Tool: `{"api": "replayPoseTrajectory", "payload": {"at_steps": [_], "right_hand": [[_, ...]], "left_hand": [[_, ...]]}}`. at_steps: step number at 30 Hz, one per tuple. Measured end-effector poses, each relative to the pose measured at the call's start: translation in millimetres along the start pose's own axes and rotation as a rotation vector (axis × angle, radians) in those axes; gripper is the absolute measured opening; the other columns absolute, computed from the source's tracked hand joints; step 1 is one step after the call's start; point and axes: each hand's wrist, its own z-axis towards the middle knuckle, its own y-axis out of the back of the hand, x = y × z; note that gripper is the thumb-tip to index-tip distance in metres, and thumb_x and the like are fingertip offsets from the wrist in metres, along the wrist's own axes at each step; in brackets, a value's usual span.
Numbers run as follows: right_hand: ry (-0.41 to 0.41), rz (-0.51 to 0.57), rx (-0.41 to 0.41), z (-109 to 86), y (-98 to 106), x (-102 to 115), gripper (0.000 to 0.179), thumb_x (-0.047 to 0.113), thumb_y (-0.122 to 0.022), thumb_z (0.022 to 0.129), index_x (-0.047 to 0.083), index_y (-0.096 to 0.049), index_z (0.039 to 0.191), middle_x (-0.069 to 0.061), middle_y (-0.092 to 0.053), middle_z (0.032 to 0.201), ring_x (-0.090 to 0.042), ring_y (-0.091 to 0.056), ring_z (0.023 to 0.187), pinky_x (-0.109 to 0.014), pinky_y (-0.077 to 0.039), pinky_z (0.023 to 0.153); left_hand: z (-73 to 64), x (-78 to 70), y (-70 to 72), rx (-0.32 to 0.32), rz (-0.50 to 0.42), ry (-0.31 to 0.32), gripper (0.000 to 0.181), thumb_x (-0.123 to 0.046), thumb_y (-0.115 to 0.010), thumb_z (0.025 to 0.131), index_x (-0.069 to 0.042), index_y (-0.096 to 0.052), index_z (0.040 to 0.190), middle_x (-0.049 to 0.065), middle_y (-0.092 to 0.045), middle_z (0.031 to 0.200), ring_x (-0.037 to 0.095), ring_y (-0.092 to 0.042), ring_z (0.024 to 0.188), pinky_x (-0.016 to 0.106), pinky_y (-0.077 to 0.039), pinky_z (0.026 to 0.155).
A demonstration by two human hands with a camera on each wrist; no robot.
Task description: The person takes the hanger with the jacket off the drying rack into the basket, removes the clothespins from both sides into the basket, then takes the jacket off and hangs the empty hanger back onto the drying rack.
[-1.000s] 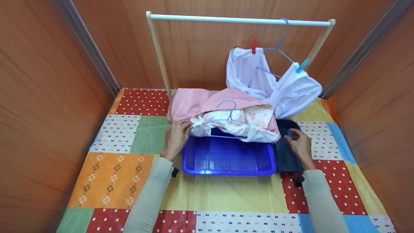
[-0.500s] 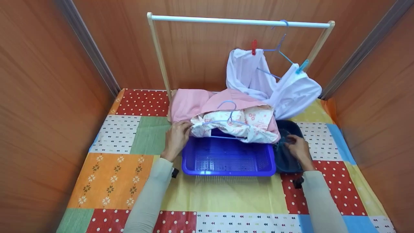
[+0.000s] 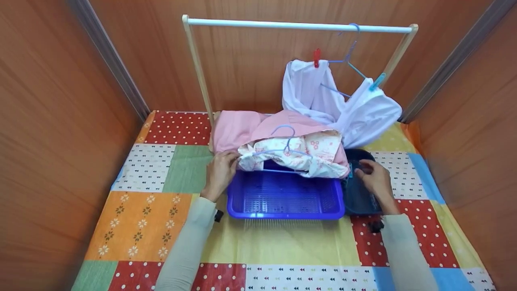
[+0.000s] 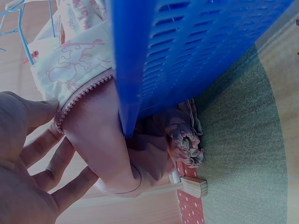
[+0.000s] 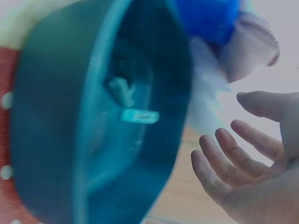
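Observation:
A pink zip jacket with a white, pink-printed lining drapes over the back of a blue perforated basket. On the lining lies a blue wire hanger. My left hand pinches the jacket's zipper edge at its left corner, between thumb and fingers. Over a dark teal basin, right of the basket, my right hand is held with fingers spread and nothing in them. Inside the basin lie small clothespins, one of them turquoise.
Behind the basket stands a wooden rack with a white bar. A white garment hangs there from a blue hanger, fixed by a red clothespin and a turquoise clothespin. Wooden panels enclose the patchwork cloth.
My right hand dipped toward the basin's left part, then came back to the right and up. A turquoise clothespin now shows beside its fingertips. My left hand and the jacket have stayed put.

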Motion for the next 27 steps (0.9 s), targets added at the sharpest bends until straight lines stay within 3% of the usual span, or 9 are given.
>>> {"api": "replayPoseTrajectory", "payload": {"at_steps": [12,16,20,27], "right_hand": [[0.185,0.105,-0.1,-14.5,12.8,47.0,0.037,0.012,-0.071,0.088,-0.001,-0.065,0.123,-0.023,-0.067,0.12,-0.035,-0.065,0.111,-0.046,-0.053,0.091],[0.218,0.119,-0.113,-20.3,15.4,60.9,0.036,0.011,-0.072,0.088,0.0,-0.066,0.122,-0.021,-0.068,0.12,-0.034,-0.066,0.109,-0.038,-0.055,0.089],[0.264,0.136,-0.131,-23.7,14.7,72.7,0.035,0.008,-0.073,0.086,0.0,-0.067,0.119,-0.019,-0.068,0.118,-0.032,-0.067,0.106,-0.029,-0.055,0.086],[0.37,0.144,-0.129,-23.8,3.4,85.9,0.033,0.003,-0.075,0.082,-0.001,-0.07,0.114,-0.017,-0.07,0.109,-0.03,-0.067,0.1,-0.027,-0.053,0.084]], "left_hand": [[0.0,0.4,-0.4,-0.001,-0.003,-0.004,0.013,-0.017,-0.068,0.091,-0.015,-0.077,0.1,0.004,-0.074,0.105,0.028,-0.068,0.1,0.05,-0.054,0.079],[-0.2,1.0,-0.4,0.006,0.004,0.008,0.013,-0.017,-0.068,0.091,-0.016,-0.077,0.1,0.003,-0.074,0.106,0.028,-0.068,0.1,0.05,-0.054,0.079],[-0.5,0.8,0.0,0.006,0.005,0.01,0.013,-0.018,-0.068,0.091,-0.015,-0.077,0.1,0.003,-0.074,0.105,0.028,-0.068,0.1,0.051,-0.054,0.078],[-0.7,0.4,-0.5,-0.002,0.008,0.004,0.013,-0.019,-0.069,0.091,-0.016,-0.077,0.1,0.002,-0.074,0.104,0.027,-0.068,0.099,0.051,-0.054,0.078]]}}
